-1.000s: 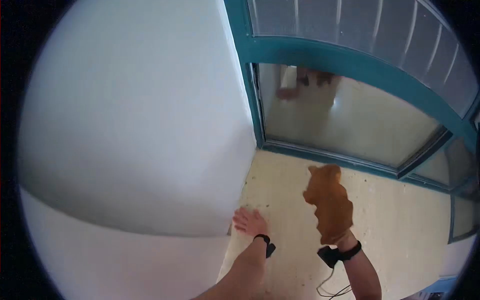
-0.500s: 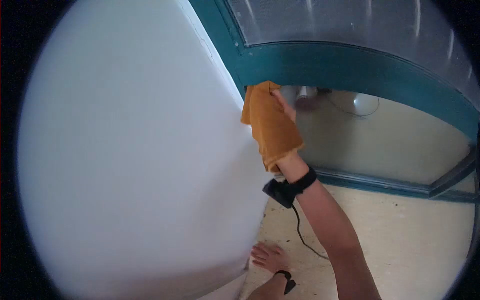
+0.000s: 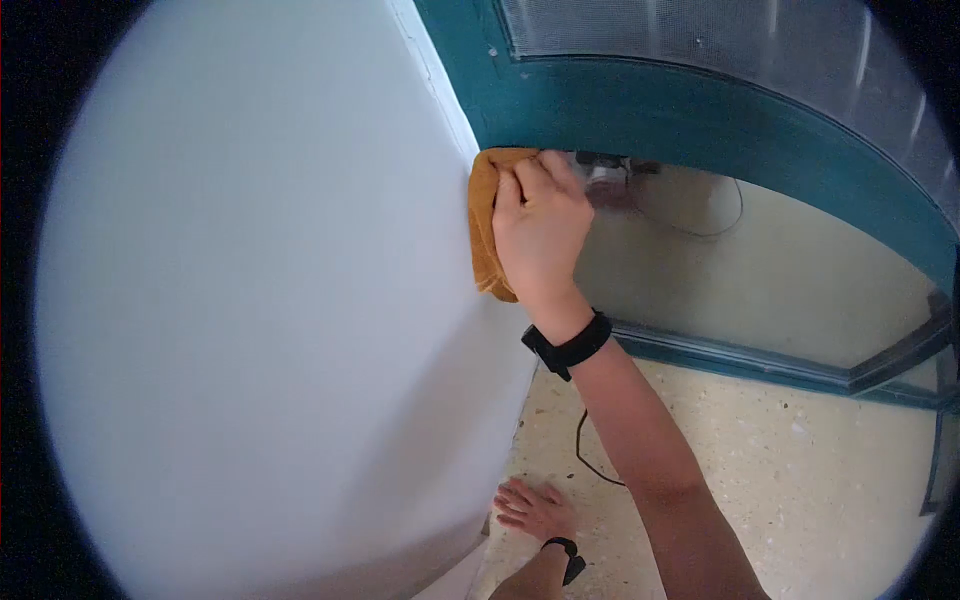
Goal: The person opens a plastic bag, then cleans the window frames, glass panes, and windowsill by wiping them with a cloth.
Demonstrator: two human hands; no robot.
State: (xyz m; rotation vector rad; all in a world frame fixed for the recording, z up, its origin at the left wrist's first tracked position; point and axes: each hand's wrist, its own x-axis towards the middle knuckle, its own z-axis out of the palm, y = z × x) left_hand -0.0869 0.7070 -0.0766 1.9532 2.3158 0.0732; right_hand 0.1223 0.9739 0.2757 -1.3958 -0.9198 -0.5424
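Note:
An orange cloth (image 3: 483,215) is bunched under my right hand (image 3: 545,215), whose fingers are curled over it. The cloth presses into the corner where the white wall meets the green frame (image 3: 600,115). Part of the cloth is hidden behind my fingers and palm. Lower down, my left hand (image 3: 535,510) lies flat on the speckled floor with its fingers spread, close to the foot of the wall, holding nothing. Both wrists wear black bands, and a thin dark cable (image 3: 580,450) shows beside my right forearm.
The white wall (image 3: 270,280) fills the left side. Mesh screen (image 3: 610,28) sits above the frame's crossbar, and a glass-like lower panel (image 3: 760,280) below it shows blurred objects and a thin wire. Green bottom rail (image 3: 720,370) borders the speckled floor (image 3: 760,460).
My right hand has turned so its back shows, and the cloth that draped over the hand is now bunched beneath it, slightly further left. My left hand stays on the floor.

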